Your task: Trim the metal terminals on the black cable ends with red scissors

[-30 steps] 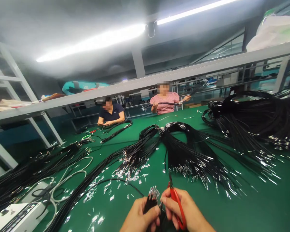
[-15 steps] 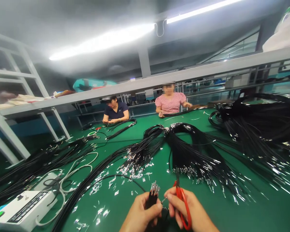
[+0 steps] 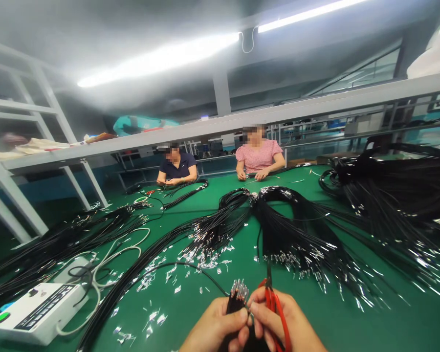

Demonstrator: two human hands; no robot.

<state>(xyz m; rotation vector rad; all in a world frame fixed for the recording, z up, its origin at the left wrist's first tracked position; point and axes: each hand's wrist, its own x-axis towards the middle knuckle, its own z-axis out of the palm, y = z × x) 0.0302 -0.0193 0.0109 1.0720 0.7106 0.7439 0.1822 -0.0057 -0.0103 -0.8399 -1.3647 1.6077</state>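
Note:
My left hand [image 3: 220, 322] is closed around a bundle of black cables [image 3: 236, 304], whose silvery stripped ends stick up above the thumb. In my right hand [image 3: 278, 318] sits a pair of red-handled scissors [image 3: 281, 313], the dark blades pointing away from me over the green table. The thumb and forefinger of that same hand pinch together close to the left fingertips, at a cable end beside the bundle. That end is mostly hidden by the fingers.
Large bundles of black cables [image 3: 297, 234] with bare ends spread across the green table [image 3: 190, 303]. Scraps of foil [image 3: 156, 318] lie scattered at left. A white box [image 3: 36, 313] with a green button stands at lower left. Two people [image 3: 260, 156] sit at the far side under a shelf.
My right hand has moved left, so its fingertips now meet my left hand by the bundle. Across the table, the person in pink has brought both hands together on the cables.

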